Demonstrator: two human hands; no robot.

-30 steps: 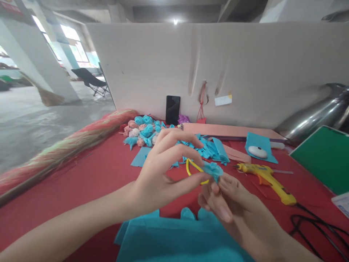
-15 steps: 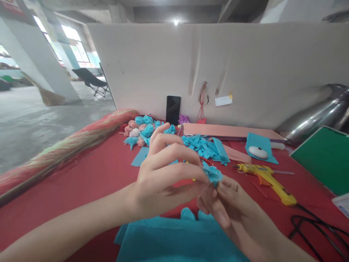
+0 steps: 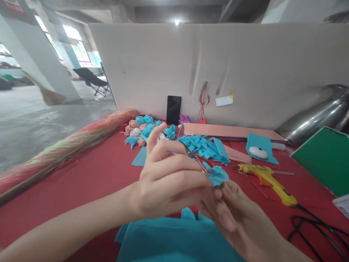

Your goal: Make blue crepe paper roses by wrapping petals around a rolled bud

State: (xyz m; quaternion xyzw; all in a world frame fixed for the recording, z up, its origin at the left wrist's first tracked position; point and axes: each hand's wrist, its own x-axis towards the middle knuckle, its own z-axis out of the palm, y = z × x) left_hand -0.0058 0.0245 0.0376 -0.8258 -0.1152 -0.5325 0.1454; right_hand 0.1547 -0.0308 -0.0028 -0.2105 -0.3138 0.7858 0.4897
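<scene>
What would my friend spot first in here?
Probably the left hand and right hand, meeting at a crinkled blue piece near the middle. Next, maybe the bright yellow glue gun to the right on the red table, and the heap of blue and pink flowers farther back, left of centre.

The ruffled blue flower (image 3: pixel 219 176) looks like matt, crinkled paper; the blue sheets (image 3: pixel 174 240) look matt and smoother. The desk (image 3: pixel 109 160) wears a dull red, cloth-like covering. The glue gun (image 3: pixel 272 180) is smooth yellow plastic, the jug (image 3: pixel 313 114) polished, reflective metal, the phone (image 3: pixel 173 109) glossy black, the bundle (image 3: pixel 81 143) rough and fibrous.
</scene>
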